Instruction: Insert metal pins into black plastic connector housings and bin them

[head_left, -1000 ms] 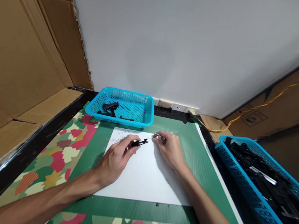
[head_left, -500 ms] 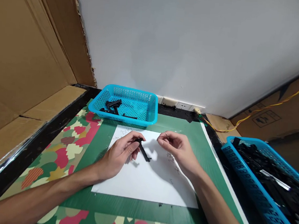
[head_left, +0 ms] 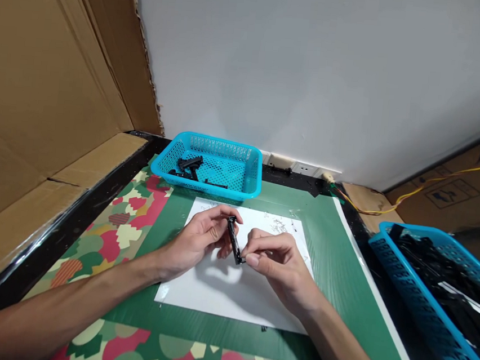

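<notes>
My left hand (head_left: 205,233) is closed around the upper end of a narrow black plastic part (head_left: 234,240), which it holds tilted above a white sheet of paper (head_left: 212,290). A long recess shows along the part's face. My right hand (head_left: 273,257) is pinched at the part's lower end, thumb and forefinger touching it or just beside it. Whatever those fingertips hold is too small to make out. Beyond my right hand, many tiny dark pieces (head_left: 278,225) are scattered on the paper.
A blue basket (head_left: 205,187) with several black parts stands behind the paper. Another blue basket (head_left: 418,296), heaped with black parts, is at the right. Cardboard (head_left: 63,72) flanks the left side. A yellow cable (head_left: 399,204) runs from the wall sockets (head_left: 304,168).
My right hand has come left and down to the part's lower end. The part has been turned so its recessed face shows. The view has shifted slightly.
</notes>
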Tool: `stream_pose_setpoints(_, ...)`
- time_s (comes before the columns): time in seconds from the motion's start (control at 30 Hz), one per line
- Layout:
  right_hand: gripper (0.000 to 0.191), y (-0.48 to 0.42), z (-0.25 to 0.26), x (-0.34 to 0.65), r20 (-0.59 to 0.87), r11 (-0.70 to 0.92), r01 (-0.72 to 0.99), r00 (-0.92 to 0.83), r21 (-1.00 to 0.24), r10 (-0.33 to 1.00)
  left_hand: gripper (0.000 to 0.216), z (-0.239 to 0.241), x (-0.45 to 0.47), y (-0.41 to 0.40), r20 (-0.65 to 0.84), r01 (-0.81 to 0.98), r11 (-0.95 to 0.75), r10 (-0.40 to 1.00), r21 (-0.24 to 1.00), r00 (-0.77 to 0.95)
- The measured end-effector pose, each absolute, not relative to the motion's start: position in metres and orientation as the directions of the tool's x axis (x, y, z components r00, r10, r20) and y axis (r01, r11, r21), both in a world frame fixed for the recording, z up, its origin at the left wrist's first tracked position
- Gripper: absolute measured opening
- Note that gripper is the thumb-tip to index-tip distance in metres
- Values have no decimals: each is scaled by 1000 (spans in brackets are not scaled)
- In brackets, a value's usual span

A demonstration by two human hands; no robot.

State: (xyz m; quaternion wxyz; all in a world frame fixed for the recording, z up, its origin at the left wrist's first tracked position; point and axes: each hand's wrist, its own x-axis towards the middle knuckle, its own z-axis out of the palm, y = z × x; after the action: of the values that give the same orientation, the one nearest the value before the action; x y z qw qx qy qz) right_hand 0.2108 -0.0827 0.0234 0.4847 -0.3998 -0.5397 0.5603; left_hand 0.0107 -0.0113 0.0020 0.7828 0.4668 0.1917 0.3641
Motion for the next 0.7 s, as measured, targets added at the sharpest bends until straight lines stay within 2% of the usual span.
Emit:
stream_pose_setpoints(0.27,10,-87,23,205,90,65,-134,-190,-989,978,30,5,10,-13,13,-408,331,763,851,646)
stream_pose_setpoints(0.53,8,-87,28,205,112,94,-92,-214,-991,970,27,2,9,-14,-21,-414,369,767,832,642)
stream_pose_setpoints(0.7,6,-86,32,207,149,143,-47,-207,-989,967,22,0,8,-13,8,-426,359,756,830,654)
